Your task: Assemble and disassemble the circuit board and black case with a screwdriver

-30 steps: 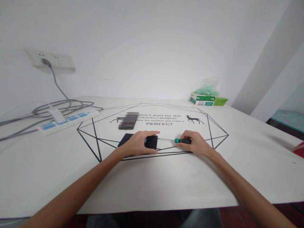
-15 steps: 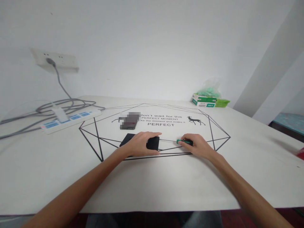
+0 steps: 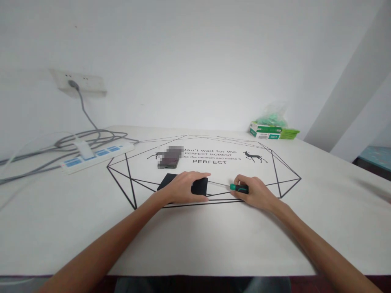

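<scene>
A flat black box (image 3: 199, 186) lies on the white table. My left hand (image 3: 184, 187) is wrapped over it, thumb on the near side and fingers on the far side, hiding its middle. My right hand (image 3: 253, 192) holds a screwdriver (image 3: 240, 188) by its green and black handle. Its thin metal shaft points left, and the tip reaches the box's right edge; whether it touches or enters cannot be made out. Beyond the box lies a dark phone (image 3: 171, 158), partly pixelated.
At the left, a white power strip (image 3: 97, 156) lies beside coiled grey cables (image 3: 82, 138), one plugged into a wall socket (image 3: 80, 82). Green-and-white boxes (image 3: 265, 131) with a plastic bag (image 3: 273, 116) on top stand at the back right. The table's front edge (image 3: 195, 276) is near me.
My right fingers have shifted on the screwdriver handle, so more of it shows. My left hand keeps its hold on the box. The whole view has moved slightly.
</scene>
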The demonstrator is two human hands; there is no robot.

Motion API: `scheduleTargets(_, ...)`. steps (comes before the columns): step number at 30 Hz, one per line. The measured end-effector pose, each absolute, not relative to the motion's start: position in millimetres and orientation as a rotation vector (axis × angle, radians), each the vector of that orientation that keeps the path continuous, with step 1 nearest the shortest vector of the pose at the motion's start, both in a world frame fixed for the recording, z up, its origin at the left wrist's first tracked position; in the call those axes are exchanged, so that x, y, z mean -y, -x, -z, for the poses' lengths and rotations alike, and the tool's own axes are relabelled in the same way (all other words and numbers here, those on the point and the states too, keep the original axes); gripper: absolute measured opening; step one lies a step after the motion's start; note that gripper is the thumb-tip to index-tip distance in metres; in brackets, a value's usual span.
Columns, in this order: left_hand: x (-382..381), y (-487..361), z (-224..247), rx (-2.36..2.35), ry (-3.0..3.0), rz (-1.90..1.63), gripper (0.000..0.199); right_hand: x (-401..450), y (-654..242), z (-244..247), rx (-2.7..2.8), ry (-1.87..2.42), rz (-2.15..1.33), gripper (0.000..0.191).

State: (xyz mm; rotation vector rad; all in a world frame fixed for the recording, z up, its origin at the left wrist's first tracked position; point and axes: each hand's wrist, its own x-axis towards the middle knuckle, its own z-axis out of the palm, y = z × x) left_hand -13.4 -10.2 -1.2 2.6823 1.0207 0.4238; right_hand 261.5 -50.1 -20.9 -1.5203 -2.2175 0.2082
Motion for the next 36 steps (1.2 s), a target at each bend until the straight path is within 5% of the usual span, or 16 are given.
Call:
scheduleTargets(6,13.3,13.0,-2.1,-1.033,-2.677,-0.386,0.077,51.5,-261.3,17.8,2.235,1.464,-0.207,0.032)
scheduleTargets(36,11.8,11.9,1.5,-0.993,-2.723,-0.371,0.08,48.0,-265.0,19.9,2.205,1.434,-0.081,0.03)
